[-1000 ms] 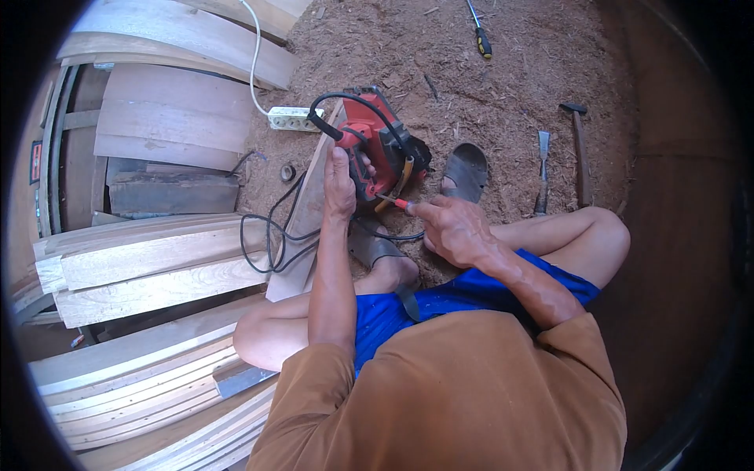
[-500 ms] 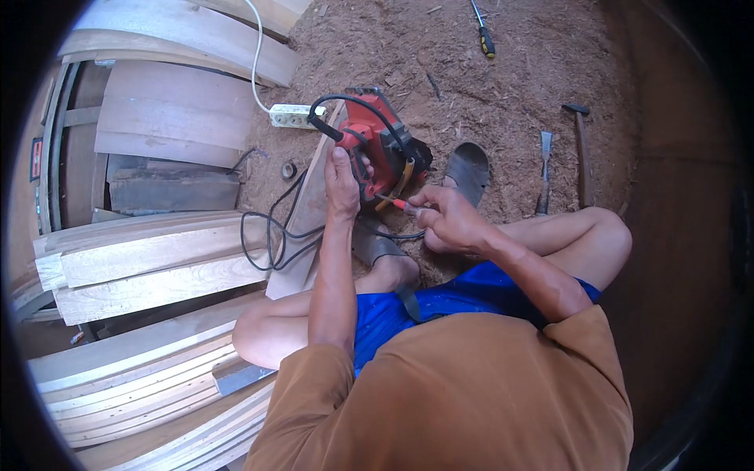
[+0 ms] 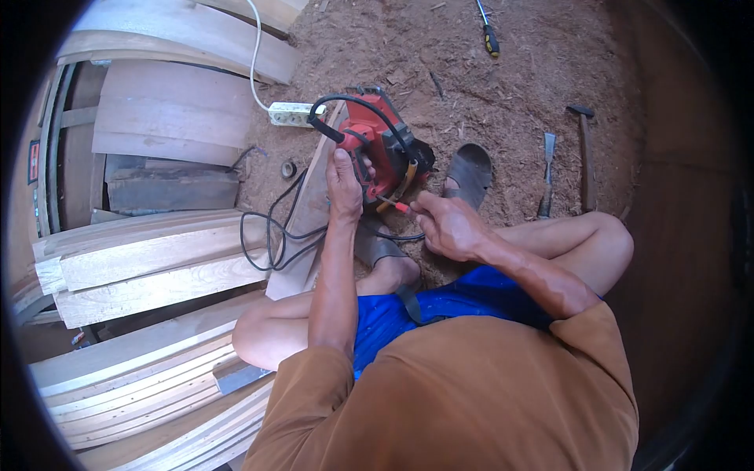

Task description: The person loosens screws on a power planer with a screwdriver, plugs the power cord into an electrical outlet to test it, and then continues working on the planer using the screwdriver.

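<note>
My left hand (image 3: 344,184) is closed around the handle of a red and black electric planer (image 3: 381,125), which is tilted on the ground in front of me. My right hand (image 3: 452,224) grips a small screwdriver (image 3: 400,206) with a red handle, most of it hidden by my fingers. Its thin shaft points left and meets the planer's side just below the handle; the exact spot where the tip sits is too small to make out. A black cord (image 3: 318,118) loops over the planer from its handle end.
Stacked wooden boards (image 3: 157,263) fill the left side. A white power strip (image 3: 294,115) lies behind the planer. To the right, on shavings, are a chisel (image 3: 547,173), a hammer (image 3: 586,157) and a black-yellow screwdriver (image 3: 490,39). A sandal (image 3: 471,173) is on my foot.
My right hand has turned over on the screwdriver, so its back shows more and less of the red handle is visible. My left hand keeps its hold on the planer.
</note>
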`<state>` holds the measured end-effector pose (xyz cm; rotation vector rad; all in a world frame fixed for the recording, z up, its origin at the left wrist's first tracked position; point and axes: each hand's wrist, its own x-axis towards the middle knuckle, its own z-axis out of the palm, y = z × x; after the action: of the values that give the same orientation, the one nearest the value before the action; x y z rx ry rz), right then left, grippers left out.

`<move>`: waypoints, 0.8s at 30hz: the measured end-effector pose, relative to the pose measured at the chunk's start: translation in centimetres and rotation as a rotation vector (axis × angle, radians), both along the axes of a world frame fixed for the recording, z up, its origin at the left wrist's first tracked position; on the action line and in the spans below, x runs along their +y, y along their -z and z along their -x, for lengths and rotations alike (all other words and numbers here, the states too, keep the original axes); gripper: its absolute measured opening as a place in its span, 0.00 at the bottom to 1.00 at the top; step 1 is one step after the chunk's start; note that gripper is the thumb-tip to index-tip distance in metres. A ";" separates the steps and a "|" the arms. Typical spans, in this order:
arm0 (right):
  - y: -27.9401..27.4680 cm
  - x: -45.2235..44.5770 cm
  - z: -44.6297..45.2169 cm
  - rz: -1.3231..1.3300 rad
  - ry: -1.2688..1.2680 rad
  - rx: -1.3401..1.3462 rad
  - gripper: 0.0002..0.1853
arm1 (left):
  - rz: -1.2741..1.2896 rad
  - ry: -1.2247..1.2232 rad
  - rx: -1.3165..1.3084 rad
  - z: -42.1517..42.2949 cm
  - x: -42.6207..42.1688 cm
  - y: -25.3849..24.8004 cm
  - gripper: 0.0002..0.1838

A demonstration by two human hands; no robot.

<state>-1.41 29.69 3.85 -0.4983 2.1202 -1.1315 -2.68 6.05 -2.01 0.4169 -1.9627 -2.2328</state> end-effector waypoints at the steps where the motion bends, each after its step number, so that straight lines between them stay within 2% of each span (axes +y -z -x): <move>1: 1.3 -0.1 -0.5 0.089 0.060 0.004 0.14 | 0.011 0.021 0.000 -0.1 -0.4 0.4 0.32; 7: 4.7 -0.4 -0.9 0.237 0.172 -0.247 0.13 | 0.038 0.005 -0.029 0.1 -0.3 0.4 0.32; 13: 2.3 -0.5 0.3 0.264 0.311 -0.589 0.14 | 0.076 0.023 -0.010 0.5 -0.4 0.4 0.31; 16: 2.5 0.0 0.4 0.259 0.300 -0.627 0.15 | 0.078 0.002 -0.030 0.6 -0.2 0.5 0.30; 19: 2.3 1.2 0.3 0.323 0.206 -0.276 0.15 | 0.078 0.001 -0.040 0.8 0.1 0.8 0.29; 22: 1.3 3.2 -0.1 0.042 0.069 0.164 0.19 | 0.090 0.009 -0.024 1.0 0.1 0.7 0.28; 24: 2.4 3.5 -0.4 0.091 0.107 0.219 0.19 | 0.095 0.008 -0.022 1.1 0.1 0.8 0.27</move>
<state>-1.02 33.21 1.49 -0.5789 2.3143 -1.2885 -3.82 6.16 -2.84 0.4245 -2.0746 -2.1381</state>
